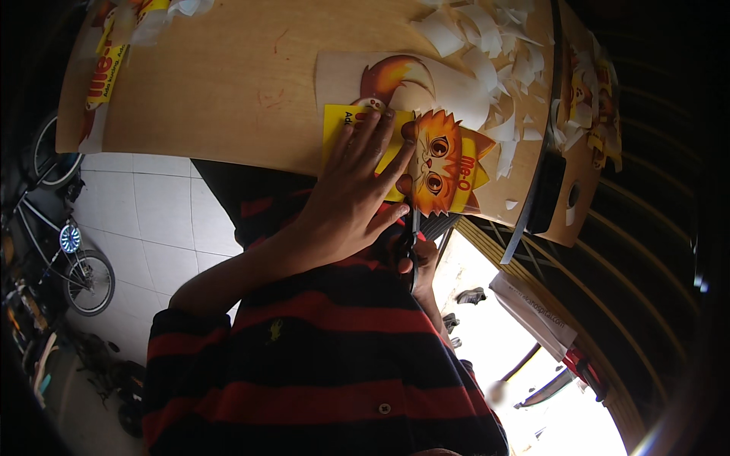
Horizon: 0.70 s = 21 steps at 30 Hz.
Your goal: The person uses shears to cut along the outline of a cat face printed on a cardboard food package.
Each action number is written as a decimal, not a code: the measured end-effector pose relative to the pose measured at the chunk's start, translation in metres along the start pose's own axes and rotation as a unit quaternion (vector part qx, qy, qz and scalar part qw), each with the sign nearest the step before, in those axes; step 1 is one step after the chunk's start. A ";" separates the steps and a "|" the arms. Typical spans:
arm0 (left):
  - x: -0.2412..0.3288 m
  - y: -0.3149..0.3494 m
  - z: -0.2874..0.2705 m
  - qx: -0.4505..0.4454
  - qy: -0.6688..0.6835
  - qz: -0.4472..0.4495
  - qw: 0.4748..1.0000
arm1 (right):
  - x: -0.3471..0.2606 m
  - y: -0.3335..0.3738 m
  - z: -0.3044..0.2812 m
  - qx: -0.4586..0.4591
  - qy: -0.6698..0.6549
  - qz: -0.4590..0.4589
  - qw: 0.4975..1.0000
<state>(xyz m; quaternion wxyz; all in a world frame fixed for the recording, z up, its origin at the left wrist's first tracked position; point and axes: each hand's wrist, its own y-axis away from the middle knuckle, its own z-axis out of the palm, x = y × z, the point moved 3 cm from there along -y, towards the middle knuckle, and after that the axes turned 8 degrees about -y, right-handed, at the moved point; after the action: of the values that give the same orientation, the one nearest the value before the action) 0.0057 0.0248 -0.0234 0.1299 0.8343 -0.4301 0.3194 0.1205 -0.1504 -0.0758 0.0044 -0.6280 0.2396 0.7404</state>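
A printed paper cat [439, 156] with an orange face and large eyes lies at the table's near edge, turned sideways. Its yellow panel [332, 121] and orange-and-white tail [395, 74] stretch to the left and away from me. My left hand [346, 182] rests on the yellow panel, fingers stretched out and apart, the thumb near the paper's near edge. Below the cat's face, my right hand [423, 262] grips dark-handled scissors [414, 228]. The blades point away from me at the paper's near edge; how much paper sits between them I cannot make out.
Curled white paper scraps [490, 57] cover the far right of the wooden table [220, 83]. Another printed strip [103, 87] lies at its left end. A black oblong object [546, 194] sits by the right edge. A bicycle [72, 251] stands on the floor at left.
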 end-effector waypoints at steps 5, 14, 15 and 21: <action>-0.002 0.001 0.000 0.002 0.009 0.002 1.000 | 0.000 -0.001 -0.004 -0.023 -0.016 0.013 1.000; -0.006 0.000 -0.004 0.056 0.054 0.004 0.997 | -0.005 0.010 -0.038 -0.045 0.080 0.035 0.995; -0.007 -0.001 -0.006 0.052 0.039 0.003 0.998 | -0.006 0.015 -0.043 -0.042 0.066 0.042 0.996; -0.022 -0.015 -0.019 0.076 -0.028 0.025 0.996 | -0.021 0.054 -0.086 0.004 0.026 0.057 0.998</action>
<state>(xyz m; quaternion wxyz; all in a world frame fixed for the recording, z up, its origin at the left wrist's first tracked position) 0.0001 0.0570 -0.0219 0.0461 0.8394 -0.4289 0.3307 0.1878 -0.2229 -0.0461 -0.0415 -0.6322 0.2785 0.7218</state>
